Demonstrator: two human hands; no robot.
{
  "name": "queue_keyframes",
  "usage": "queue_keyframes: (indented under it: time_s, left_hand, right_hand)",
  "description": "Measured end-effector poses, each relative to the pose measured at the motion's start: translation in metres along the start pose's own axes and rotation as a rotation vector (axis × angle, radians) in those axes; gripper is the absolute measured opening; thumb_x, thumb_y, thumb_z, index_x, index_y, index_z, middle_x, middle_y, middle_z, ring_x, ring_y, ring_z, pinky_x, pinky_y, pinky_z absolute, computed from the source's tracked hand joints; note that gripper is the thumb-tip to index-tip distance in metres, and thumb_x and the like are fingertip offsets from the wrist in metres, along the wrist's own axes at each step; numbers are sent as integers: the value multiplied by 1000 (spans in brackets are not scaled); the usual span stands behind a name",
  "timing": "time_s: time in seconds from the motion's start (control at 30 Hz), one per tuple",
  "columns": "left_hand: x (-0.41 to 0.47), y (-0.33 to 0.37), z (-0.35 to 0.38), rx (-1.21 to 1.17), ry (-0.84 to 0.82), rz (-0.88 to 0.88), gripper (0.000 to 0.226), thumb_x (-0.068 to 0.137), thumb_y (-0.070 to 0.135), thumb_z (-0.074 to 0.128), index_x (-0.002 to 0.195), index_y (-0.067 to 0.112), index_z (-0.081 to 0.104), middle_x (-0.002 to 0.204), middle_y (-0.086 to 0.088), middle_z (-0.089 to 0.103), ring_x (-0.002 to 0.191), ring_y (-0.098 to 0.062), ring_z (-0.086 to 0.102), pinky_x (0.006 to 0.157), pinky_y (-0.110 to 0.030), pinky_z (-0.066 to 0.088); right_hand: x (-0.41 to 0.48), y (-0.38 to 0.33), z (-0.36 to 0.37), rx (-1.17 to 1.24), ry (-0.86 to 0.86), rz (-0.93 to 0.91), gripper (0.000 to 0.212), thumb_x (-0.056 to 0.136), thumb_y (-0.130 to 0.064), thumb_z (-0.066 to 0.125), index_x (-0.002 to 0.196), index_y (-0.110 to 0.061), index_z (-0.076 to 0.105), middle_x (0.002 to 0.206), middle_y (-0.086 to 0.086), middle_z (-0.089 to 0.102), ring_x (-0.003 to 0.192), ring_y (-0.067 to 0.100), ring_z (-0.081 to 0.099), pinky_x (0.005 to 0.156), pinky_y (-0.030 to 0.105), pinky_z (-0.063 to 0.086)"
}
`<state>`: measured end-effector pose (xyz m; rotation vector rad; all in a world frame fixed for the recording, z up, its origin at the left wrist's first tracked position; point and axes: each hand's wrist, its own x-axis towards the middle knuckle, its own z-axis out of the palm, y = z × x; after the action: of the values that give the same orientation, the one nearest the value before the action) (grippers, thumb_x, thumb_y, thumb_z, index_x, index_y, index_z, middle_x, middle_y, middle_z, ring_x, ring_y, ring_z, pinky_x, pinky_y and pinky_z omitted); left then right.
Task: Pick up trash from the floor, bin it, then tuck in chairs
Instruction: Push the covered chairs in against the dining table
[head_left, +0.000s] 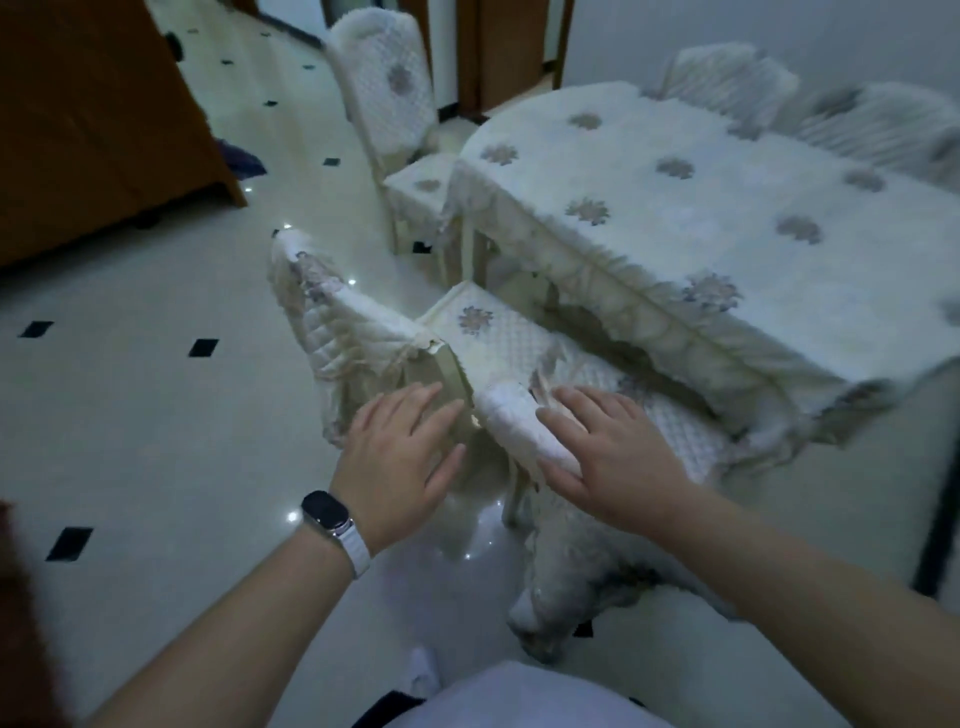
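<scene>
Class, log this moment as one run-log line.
step: tucking chairs | left hand: open, by backrest of left chair | right hand: open, on backrest of right chair | table: chairs alongside
</scene>
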<state>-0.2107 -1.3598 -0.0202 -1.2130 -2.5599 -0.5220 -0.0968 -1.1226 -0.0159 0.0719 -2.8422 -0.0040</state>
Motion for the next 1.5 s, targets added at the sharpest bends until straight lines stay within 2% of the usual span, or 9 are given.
queue_keyframes:
  time_s: [0.17,0.3,0.47,0.63,0.83,1.1,1.5]
  left_hand:
    - [31,-14,21,-114,-74,187,44,89,42,51,125,19,63,132,-7,59,120,-28,53,102,-43,35]
    - [49,1,40,-220,-105,325,45,89,42,49,125,19,63,130,-8,60,119,-28,52,99,-44,40]
    - [62,30,61,-275,-175,422,44,89,43,51,124,19,63,129,-9,60,117,-29,54,98,-47,43]
    - [57,52,90,-277,-337,441,48,90,47,46,127,19,61,132,-7,59,120,-29,54,99,-47,43]
    - [49,58,114,-203,-426,410,58,90,57,42,130,19,59,131,-7,58,121,-29,52,101,-48,42]
    - [51,66,125,-184,-359,373,60,89,63,41,127,20,61,125,-3,60,118,-27,52,101,-48,39]
    - [47,66,141,-238,-306,347,54,87,60,44,121,22,61,119,0,57,117,-23,46,106,-58,28]
  right_hand:
    - [-26,-13,-15,-90,-50,280,49,88,-50,50,119,-15,65,127,12,61,112,33,57,90,41,44]
    - [-63,-16,-24,-120,-60,484,49,89,-49,49,119,-13,65,127,13,61,113,34,56,92,44,47]
    - [-104,-23,-30,-140,-81,676,52,89,-50,46,119,-12,65,126,13,61,114,32,57,92,43,47]
    - [-141,-23,-10,-99,-90,781,47,89,-48,50,120,-15,63,125,11,60,113,30,55,93,42,44]
    - [-154,-12,23,19,-122,816,53,87,-52,45,124,-16,59,127,10,59,115,29,54,95,42,43]
    - [-155,9,48,70,-41,741,60,89,-56,44,127,-12,59,123,10,61,111,29,57,97,43,43]
    - [-147,25,69,22,126,605,49,90,-54,47,108,-13,65,96,6,63,83,28,58,76,40,45]
